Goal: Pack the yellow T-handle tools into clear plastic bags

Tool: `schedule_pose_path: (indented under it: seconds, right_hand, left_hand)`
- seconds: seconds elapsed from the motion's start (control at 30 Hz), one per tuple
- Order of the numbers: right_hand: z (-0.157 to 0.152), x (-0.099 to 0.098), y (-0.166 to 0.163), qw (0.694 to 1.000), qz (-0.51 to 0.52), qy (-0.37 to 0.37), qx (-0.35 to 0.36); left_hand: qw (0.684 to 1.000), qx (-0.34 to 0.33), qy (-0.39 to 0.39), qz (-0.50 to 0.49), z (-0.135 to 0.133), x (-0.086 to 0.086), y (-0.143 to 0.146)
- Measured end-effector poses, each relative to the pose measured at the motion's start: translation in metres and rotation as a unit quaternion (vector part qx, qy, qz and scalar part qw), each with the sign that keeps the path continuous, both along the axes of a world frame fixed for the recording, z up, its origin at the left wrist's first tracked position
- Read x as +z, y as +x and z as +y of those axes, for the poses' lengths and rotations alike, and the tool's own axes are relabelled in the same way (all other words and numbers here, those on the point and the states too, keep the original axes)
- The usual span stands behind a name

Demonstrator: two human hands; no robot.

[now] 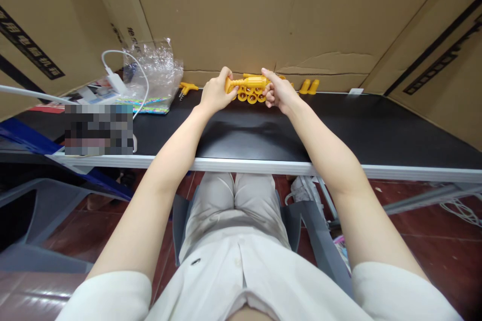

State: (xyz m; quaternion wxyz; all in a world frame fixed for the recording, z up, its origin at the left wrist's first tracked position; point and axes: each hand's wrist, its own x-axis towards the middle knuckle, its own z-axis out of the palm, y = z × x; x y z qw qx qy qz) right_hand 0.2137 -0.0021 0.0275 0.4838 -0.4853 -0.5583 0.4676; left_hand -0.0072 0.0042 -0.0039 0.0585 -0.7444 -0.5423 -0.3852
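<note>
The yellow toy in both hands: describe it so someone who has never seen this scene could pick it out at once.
Follow the black table to its far edge, against the cardboard wall. There the left hand and right hand hold the yellow toy. It alone has a row of round wheels beneath, unlike the small loose yellow pieces either side.
</note>
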Motion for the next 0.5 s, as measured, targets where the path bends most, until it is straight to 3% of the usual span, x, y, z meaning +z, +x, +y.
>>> schedule_pose_path:
  seconds: [0.5]
  right_hand:
    - [0.004,-0.002,0.0,1.0,0.004,-0.019,0.011]
  left_hand:
    - [0.999,-0.004,-0.045,0.009,-0.012,0.008,0.003]
